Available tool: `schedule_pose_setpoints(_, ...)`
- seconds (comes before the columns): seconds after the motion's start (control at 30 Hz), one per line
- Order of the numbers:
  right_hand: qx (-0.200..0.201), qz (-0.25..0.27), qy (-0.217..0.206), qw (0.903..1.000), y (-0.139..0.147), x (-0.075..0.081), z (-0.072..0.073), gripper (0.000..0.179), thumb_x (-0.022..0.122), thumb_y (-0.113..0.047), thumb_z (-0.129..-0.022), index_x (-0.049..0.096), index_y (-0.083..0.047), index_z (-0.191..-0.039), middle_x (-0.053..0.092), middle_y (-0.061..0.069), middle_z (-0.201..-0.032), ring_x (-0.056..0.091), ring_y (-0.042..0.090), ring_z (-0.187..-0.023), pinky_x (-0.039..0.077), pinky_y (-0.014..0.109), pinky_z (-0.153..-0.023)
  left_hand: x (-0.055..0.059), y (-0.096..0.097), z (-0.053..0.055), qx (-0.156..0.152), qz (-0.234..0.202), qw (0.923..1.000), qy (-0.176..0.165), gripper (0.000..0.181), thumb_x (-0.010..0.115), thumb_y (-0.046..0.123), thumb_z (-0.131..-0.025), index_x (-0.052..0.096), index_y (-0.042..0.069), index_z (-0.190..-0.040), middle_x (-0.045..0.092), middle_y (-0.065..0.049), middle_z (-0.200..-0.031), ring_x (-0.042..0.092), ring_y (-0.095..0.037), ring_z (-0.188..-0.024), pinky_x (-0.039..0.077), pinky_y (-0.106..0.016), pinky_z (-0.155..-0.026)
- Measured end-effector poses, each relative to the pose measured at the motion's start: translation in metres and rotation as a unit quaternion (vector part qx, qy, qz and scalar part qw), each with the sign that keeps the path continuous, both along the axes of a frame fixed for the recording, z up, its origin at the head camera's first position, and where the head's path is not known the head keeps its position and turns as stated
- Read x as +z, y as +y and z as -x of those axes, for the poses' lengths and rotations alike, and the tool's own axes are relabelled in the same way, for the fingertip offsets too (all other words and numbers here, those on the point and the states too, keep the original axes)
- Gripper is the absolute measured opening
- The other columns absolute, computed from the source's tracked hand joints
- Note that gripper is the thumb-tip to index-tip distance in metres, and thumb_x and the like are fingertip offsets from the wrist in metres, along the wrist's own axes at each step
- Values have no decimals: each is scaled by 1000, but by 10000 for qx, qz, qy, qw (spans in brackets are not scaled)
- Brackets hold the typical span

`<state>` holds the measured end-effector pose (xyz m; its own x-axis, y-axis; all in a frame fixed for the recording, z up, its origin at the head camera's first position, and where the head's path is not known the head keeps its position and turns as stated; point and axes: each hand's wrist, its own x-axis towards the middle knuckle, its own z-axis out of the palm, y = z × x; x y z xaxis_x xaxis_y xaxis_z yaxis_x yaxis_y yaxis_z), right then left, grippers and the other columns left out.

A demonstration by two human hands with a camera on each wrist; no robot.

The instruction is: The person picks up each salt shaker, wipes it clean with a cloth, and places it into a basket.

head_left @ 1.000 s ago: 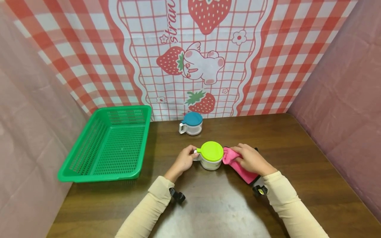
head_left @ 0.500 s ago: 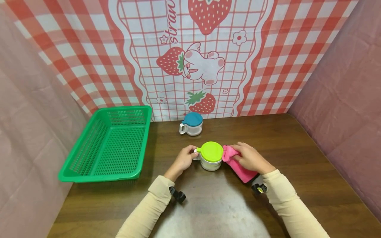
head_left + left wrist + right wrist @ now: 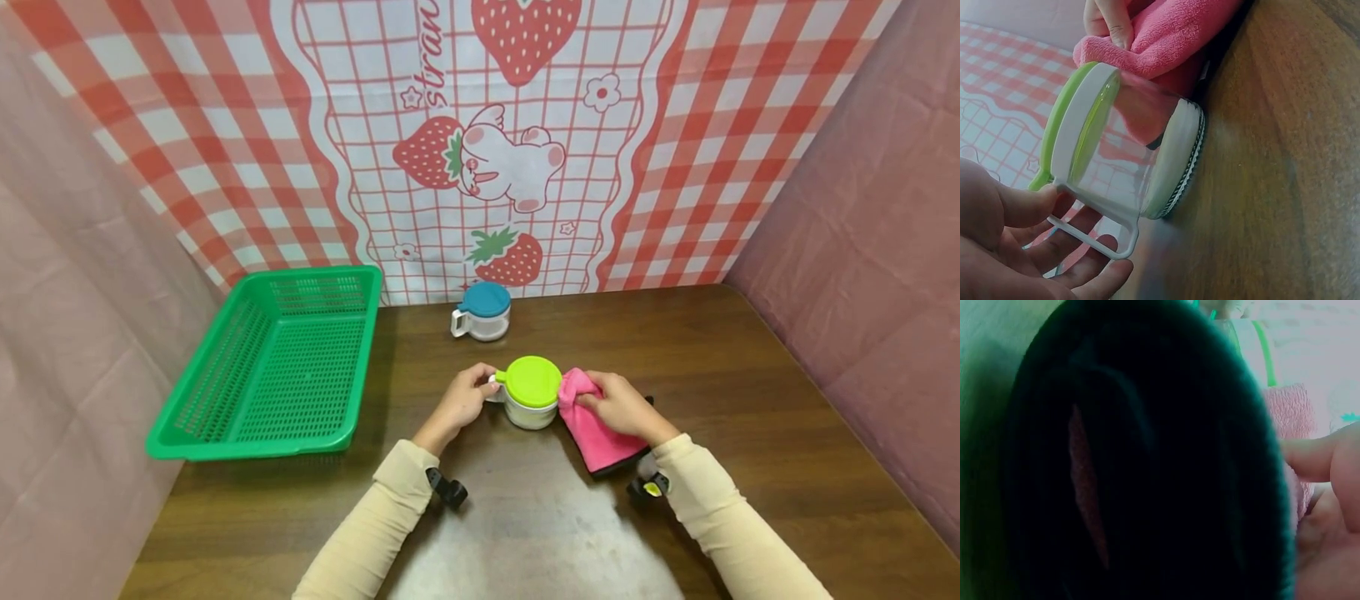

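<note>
Left hand [image 3: 462, 402] pinches handle [image 3: 1132, 236] of green-lidded jar [image 3: 532, 395]; right hand [image 3: 622, 407] pinches pink cloth [image 3: 595, 437] at jar's side opposite handle. I'd brace handle, press cloth flat.

There are two lidded jars [image 3: 532, 392] [image 3: 487, 310], two hands [image 3: 459, 405] [image 3: 621, 406], two wrist cameras [image 3: 448, 490] [image 3: 639, 491], one pink cloth [image 3: 600, 442], one green basket [image 3: 366, 367], one tabletop [image 3: 540, 533].

A green slotted basket [image 3: 255, 450] sits at the left of a brown wooden table [image 3: 757, 392], and a blue-lidded jar [image 3: 487, 310] stands upright near a strawberry-print backdrop [image 3: 517, 167] between pinkish curtains [image 3: 855, 183].
</note>
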<state>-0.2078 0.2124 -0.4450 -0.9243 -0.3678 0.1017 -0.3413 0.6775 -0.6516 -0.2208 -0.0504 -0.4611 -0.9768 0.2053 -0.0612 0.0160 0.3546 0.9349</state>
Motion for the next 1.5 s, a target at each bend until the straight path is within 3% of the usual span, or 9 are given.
schedule_pose_setpoints(0.3,-124,224,-301,9992,0,0,7,20,64,-5,-88,66,3,-106,65,10,-88,52,18,-77,43,27,-69,2,-1,2,-36,-46,10000,25,19,56,3,-94,65,-2,-109,67,-16,-108,59,-25,-101,47,-32,-88)
schedule_pose_setpoints(0.6,-54,484,-1042,9934,1,7,13,23,61,-5,-90,64,6,-110,63,10,-88,49,16,-73,41,24,-63,-1,-2,1,-105,11,9999,100,18,57,3,-94,65,-2,-109,67,-16,-105,58,-22,-96,47,-29,-85)
schedule_pose_setpoints(1.03,-31,542,-1350,9894,8,7,16,23,61,-7,-91,64,2,-111,60,7,-83,50,14,-68,41,24,-59,-6,-6,1,-257,-36,9997,-14,25,64,9,-91,65,-5,-113,67,-18,-104,59,-21,-94,46,-23,-79)
schedule_pose_setpoints(1.17,-49,551,-1384,9888,8,7,16,24,61,-8,-91,63,4,-112,59,7,-82,49,14,-69,41,24,-59,-9,-8,2,-442,205,9986,194,24,71,7,-86,66,-5,-106,69,-18,-97,61,-18,-88,48,-23,-76)
schedule_pose_setpoints(1.27,-81,548,-1388,9888,8,7,16,24,61,-8,-91,63,4,-112,58,7,-82,49,15,-70,41,24,-60,-12,-8,4,-502,641,9955,481,23,73,9,-84,67,-3,-103,70,-16,-94,62,-17,-85,49,-25,-75)
schedule_pose_setpoints(1.4,-58,541,-1358,9892,8,7,16,25,61,-8,-91,63,5,-113,60,8,-84,50,15,-71,41,25,-61,-12,-6,4,-394,1064,9906,762,23,75,13,-84,69,1,-102,72,-13,-94,63,-20,-85,50,-30,-77)
schedule_pose_setpoints(1.5,-50,537,-1387,9889,7,7,16,25,61,-8,-92,63,4,-114,60,8,-84,50,15,-70,42,25,-61,-12,-6,4,-280,953,9914,857,22,76,13,-83,70,1,-102,73,-13,-96,65,-23,-89,52,-32,-80)
